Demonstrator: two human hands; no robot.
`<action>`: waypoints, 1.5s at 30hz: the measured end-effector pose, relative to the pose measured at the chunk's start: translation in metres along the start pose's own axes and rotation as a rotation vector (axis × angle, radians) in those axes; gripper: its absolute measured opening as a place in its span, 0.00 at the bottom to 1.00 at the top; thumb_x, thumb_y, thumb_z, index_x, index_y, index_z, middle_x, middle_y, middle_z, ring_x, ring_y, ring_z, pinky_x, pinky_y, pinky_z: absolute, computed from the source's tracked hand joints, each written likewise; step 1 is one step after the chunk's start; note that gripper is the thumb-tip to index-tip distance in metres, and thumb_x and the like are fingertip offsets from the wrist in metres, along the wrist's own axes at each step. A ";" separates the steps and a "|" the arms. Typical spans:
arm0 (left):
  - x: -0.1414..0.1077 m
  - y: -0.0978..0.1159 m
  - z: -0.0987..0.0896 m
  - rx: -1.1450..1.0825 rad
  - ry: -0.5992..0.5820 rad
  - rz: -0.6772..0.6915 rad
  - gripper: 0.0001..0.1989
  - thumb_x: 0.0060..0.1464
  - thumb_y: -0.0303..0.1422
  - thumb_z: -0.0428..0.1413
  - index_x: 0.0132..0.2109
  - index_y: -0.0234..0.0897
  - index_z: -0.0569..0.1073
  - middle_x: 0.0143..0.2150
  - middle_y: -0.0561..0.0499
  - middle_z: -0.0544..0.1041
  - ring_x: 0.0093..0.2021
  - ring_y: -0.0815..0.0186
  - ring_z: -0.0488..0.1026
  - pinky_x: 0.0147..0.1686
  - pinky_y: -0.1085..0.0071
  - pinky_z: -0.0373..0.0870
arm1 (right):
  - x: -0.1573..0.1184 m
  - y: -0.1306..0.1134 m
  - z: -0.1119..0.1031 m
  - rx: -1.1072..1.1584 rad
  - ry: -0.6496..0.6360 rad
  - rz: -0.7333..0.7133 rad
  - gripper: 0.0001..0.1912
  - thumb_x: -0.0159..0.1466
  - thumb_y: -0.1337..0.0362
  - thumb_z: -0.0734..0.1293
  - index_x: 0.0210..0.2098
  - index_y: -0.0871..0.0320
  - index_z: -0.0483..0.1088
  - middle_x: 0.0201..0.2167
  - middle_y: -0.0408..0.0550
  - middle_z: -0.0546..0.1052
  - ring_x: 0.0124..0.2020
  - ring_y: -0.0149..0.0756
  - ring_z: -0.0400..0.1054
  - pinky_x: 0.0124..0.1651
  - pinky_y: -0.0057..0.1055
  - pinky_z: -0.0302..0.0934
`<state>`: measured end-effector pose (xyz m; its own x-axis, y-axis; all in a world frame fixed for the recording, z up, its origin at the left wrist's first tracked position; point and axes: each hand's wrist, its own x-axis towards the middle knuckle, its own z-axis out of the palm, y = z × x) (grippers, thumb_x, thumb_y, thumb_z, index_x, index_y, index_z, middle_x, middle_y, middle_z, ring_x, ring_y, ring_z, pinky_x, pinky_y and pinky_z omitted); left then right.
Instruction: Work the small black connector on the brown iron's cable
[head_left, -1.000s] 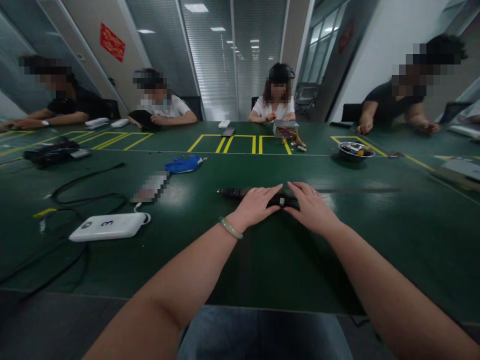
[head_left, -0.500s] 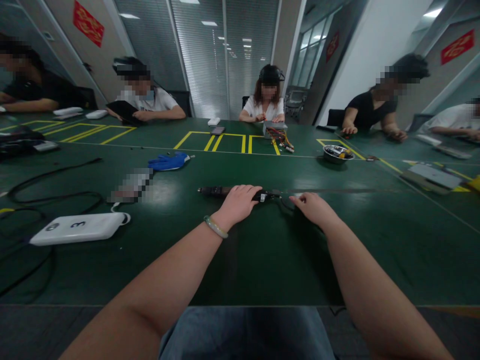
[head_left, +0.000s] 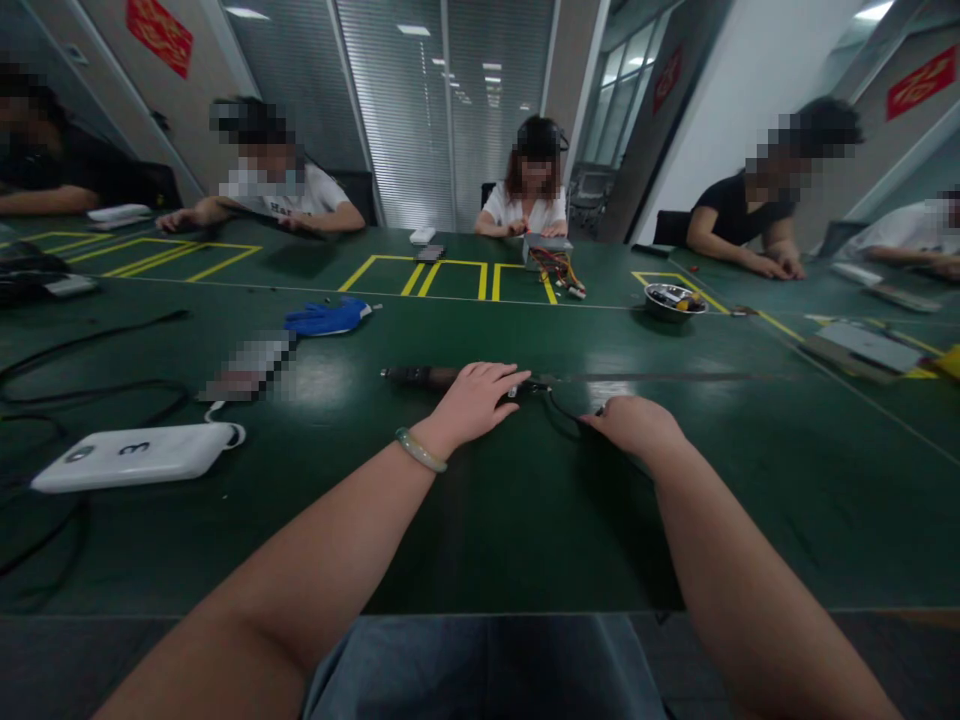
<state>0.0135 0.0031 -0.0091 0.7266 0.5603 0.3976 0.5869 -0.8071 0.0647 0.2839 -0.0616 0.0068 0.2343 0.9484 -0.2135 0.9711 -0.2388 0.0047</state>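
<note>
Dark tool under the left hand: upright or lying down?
Lying down: the dark tool stretches along the green table, with the left hand laid across it.

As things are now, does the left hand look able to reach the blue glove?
Probably yes, with a longer stretch: the left hand only lies over the dark tool, and beyond the tool, just bare green table shows towards the blue glove.
</note>
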 end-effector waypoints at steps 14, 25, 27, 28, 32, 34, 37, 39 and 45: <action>-0.001 -0.006 -0.017 -0.105 -0.119 0.095 0.18 0.62 0.35 0.52 0.59 0.50 0.66 0.57 0.53 0.70 0.52 0.61 0.68 0.52 0.61 0.60 | 0.028 -0.003 0.009 0.510 0.435 -0.029 0.05 0.64 0.65 0.67 0.40 0.53 0.74 0.34 0.43 0.77 0.35 0.36 0.69 0.35 0.28 0.56; -0.004 0.014 -0.015 -0.088 -0.030 0.111 0.16 0.58 0.35 0.55 0.53 0.42 0.70 0.53 0.48 0.72 0.54 0.59 0.68 0.54 0.60 0.63 | 0.018 -0.011 0.007 0.895 0.117 -0.529 0.12 0.58 0.56 0.70 0.36 0.59 0.74 0.34 0.45 0.76 0.35 0.35 0.69 0.40 0.30 0.61; -0.001 0.018 -0.010 -0.080 -0.038 0.104 0.13 0.59 0.34 0.54 0.51 0.41 0.71 0.50 0.48 0.73 0.51 0.60 0.70 0.51 0.61 0.65 | 0.011 -0.020 0.006 0.936 -0.032 -0.594 0.14 0.57 0.55 0.71 0.36 0.59 0.74 0.35 0.46 0.76 0.37 0.35 0.70 0.42 0.30 0.61; 0.001 0.018 -0.009 -0.079 -0.041 0.102 0.12 0.60 0.34 0.54 0.50 0.40 0.71 0.49 0.48 0.73 0.50 0.60 0.70 0.50 0.61 0.65 | 0.008 -0.024 0.006 0.931 -0.108 -0.608 0.14 0.56 0.55 0.72 0.35 0.59 0.75 0.36 0.46 0.76 0.38 0.36 0.70 0.43 0.30 0.61; 0.002 0.016 -0.005 -0.095 -0.029 0.096 0.11 0.60 0.33 0.54 0.50 0.41 0.71 0.49 0.48 0.73 0.50 0.60 0.70 0.49 0.62 0.66 | 0.001 -0.037 0.008 0.920 -0.209 -0.543 0.15 0.55 0.53 0.73 0.33 0.59 0.75 0.34 0.44 0.76 0.37 0.34 0.69 0.42 0.29 0.59; 0.002 0.014 -0.004 -0.109 -0.025 0.097 0.11 0.60 0.33 0.54 0.50 0.41 0.71 0.50 0.49 0.73 0.50 0.60 0.70 0.50 0.62 0.66 | 0.000 -0.039 0.008 1.015 -0.197 -0.460 0.17 0.55 0.52 0.74 0.33 0.59 0.73 0.32 0.43 0.75 0.34 0.32 0.67 0.37 0.27 0.57; 0.002 0.013 -0.003 -0.121 -0.025 0.098 0.12 0.60 0.34 0.54 0.50 0.41 0.71 0.50 0.48 0.73 0.50 0.59 0.70 0.50 0.61 0.65 | 0.000 -0.038 0.007 1.154 -0.234 -0.338 0.20 0.53 0.49 0.74 0.31 0.60 0.70 0.24 0.40 0.69 0.25 0.29 0.60 0.28 0.25 0.50; 0.003 0.013 -0.002 -0.123 -0.025 0.099 0.12 0.60 0.35 0.54 0.50 0.41 0.72 0.50 0.48 0.73 0.50 0.59 0.70 0.50 0.61 0.65 | 0.001 -0.036 0.006 1.201 -0.278 -0.308 0.22 0.51 0.48 0.75 0.31 0.60 0.69 0.20 0.37 0.64 0.21 0.27 0.54 0.25 0.25 0.44; 0.003 0.013 -0.003 -0.124 -0.037 0.093 0.12 0.60 0.37 0.55 0.50 0.44 0.72 0.50 0.49 0.73 0.50 0.60 0.70 0.49 0.62 0.65 | 0.003 -0.031 0.007 1.208 -0.322 -0.326 0.24 0.54 0.44 0.73 0.31 0.60 0.69 0.18 0.36 0.61 0.19 0.25 0.47 0.23 0.25 0.38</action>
<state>0.0224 -0.0067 -0.0041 0.7897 0.4867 0.3735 0.4697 -0.8713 0.1423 0.2538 -0.0525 -0.0008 -0.1898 0.9459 -0.2631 0.2839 -0.2036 -0.9370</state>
